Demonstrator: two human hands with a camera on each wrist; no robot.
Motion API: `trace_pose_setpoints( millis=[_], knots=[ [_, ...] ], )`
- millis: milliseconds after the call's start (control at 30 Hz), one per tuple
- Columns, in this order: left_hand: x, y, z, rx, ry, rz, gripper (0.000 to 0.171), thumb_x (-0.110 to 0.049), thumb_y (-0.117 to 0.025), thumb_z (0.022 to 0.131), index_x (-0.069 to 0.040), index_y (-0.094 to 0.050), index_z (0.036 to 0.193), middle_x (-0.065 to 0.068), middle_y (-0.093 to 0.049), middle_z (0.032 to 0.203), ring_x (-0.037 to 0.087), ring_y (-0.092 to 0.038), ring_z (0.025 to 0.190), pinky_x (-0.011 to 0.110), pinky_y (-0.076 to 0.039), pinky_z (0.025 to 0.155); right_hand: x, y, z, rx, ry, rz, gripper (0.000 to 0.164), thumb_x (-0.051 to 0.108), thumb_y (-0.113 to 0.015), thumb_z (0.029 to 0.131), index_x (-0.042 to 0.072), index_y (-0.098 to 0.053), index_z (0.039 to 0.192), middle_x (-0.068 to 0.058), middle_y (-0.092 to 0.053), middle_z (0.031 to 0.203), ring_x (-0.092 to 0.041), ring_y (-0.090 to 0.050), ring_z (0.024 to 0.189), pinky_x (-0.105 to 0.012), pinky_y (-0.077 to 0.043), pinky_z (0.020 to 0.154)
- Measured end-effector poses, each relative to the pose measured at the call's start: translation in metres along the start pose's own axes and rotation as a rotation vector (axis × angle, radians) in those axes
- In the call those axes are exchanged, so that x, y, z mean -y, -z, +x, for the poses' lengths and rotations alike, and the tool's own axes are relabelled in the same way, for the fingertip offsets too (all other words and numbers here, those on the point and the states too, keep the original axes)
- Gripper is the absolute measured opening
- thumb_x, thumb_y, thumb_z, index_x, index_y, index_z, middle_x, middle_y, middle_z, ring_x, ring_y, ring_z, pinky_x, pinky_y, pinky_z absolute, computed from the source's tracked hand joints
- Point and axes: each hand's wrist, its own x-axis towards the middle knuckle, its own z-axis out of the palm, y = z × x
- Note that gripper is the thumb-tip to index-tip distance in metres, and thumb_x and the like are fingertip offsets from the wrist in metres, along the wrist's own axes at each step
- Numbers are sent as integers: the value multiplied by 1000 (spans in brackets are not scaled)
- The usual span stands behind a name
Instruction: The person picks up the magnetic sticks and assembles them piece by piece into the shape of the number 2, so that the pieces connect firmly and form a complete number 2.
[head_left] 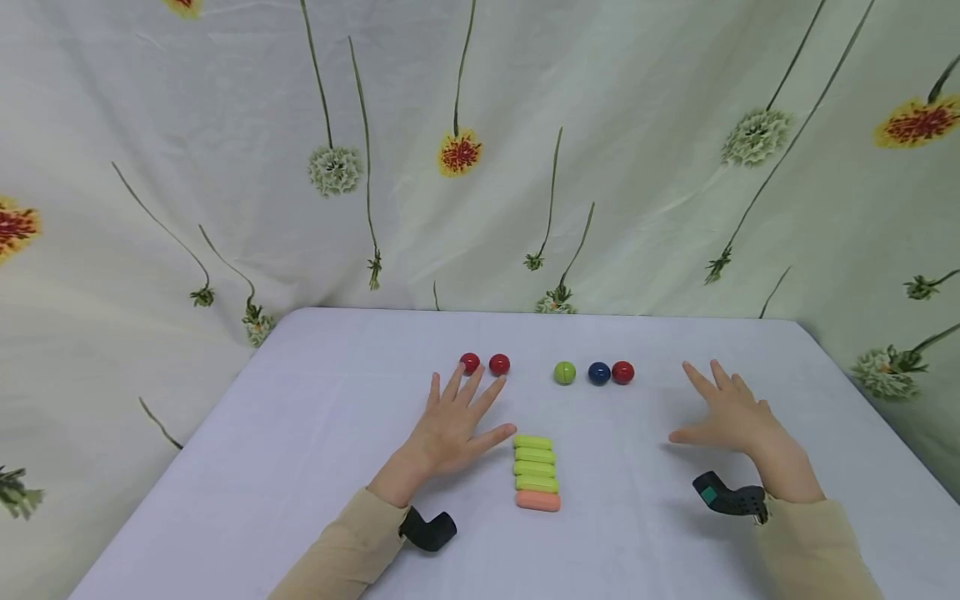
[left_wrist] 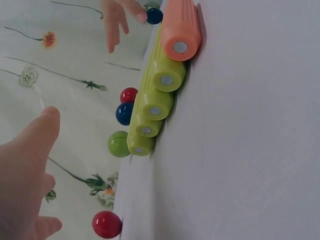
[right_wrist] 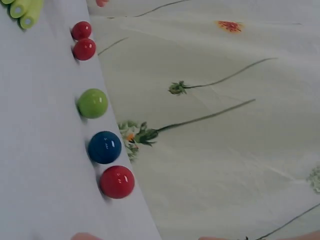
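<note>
My left hand [head_left: 450, 427] is spread with straight fingers, its fingertips overlapping the nearer edges of two shiny red balls [head_left: 499, 364] in the head view. Beside its thumb lies a row of magnetic rods, several yellow-green rods [head_left: 535, 469] and one orange rod [head_left: 537, 501] at the near end. Metal discs show in the rod ends in the left wrist view. My right hand [head_left: 731, 421] has its fingers spread and holds nothing. Left of it sit a green ball [head_left: 565, 372], a dark blue ball [head_left: 598, 373] and another red ball [head_left: 623, 372].
The white table [head_left: 337, 358] ends at a far edge just behind the balls. A flower-printed cloth [head_left: 637, 150] hangs behind and around it. Each wrist wears a black camera, one on the left wrist [head_left: 429, 532] and one on the right [head_left: 727, 496].
</note>
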Motion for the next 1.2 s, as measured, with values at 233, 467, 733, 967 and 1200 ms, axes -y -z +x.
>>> trace_pose_setpoints(
  millis=[233,467,733,967,1200],
  knots=[
    [-2,-4,1,7,3,-311,70,-61,-41,91,-22,-29,149,8,-29,151,27,-26,138,50,-22,108,-39,15,-9,130,-51,105,106,45,-82,65,-10,-26,138,-46,-17,129,-63,-28,114,-70,-33,84],
    [-6,-12,1,37,61,-569,61,-55,-54,88,-23,-45,139,-1,-51,129,12,-53,89,31,-44,76,-75,14,-17,278,-121,295,73,30,-85,67,-4,-43,117,-37,-34,114,-42,-42,96,-40,-49,68],
    [-5,-27,1,-15,27,-658,44,-42,-61,89,-19,-58,126,-2,-60,112,10,-53,79,28,-44,72,-102,9,-24,334,-67,498,42,18,-79,75,1,-44,89,-4,-40,81,-18,-43,74,-26,-39,57],
    [-5,-33,1,-13,-24,-681,27,-33,-63,89,-19,-66,113,-9,-62,100,9,-51,76,25,-42,68,-107,9,-22,278,-24,472,36,17,-78,77,1,-47,87,-4,-41,83,-18,-43,76,-28,-36,61],
    [-7,-36,0,-27,-36,-638,20,-27,-63,90,-18,-70,107,-11,-63,96,8,-50,76,24,-42,68,-109,8,-20,244,-11,441,35,21,-76,78,2,-50,93,-6,-46,89,-21,-44,83,-32,-35,68]
  ],
)
